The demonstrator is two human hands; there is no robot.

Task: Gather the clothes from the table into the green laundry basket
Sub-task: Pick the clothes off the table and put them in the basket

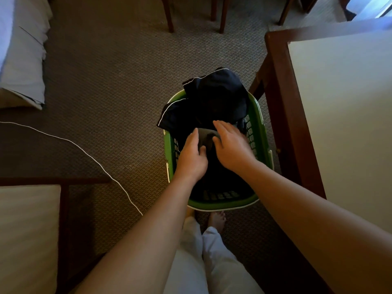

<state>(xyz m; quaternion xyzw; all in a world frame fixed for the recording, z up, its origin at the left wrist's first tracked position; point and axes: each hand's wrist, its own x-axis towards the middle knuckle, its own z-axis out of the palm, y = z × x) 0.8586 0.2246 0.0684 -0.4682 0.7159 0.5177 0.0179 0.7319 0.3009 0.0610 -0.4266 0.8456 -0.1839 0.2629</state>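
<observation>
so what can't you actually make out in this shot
1. Head view: the table is cut off by the right edge, so any clothes left on it cannot be seen.
2. Head view: the inside of the green laundry basket is mostly hidden under the dark garment.
3. Head view: the gray cloth is blurred and half covered by the left hand and right hand; its type and the left hand's grip are unclear.

Left hand (192,158), right hand (232,145) — side by side, fingers loose
</observation>
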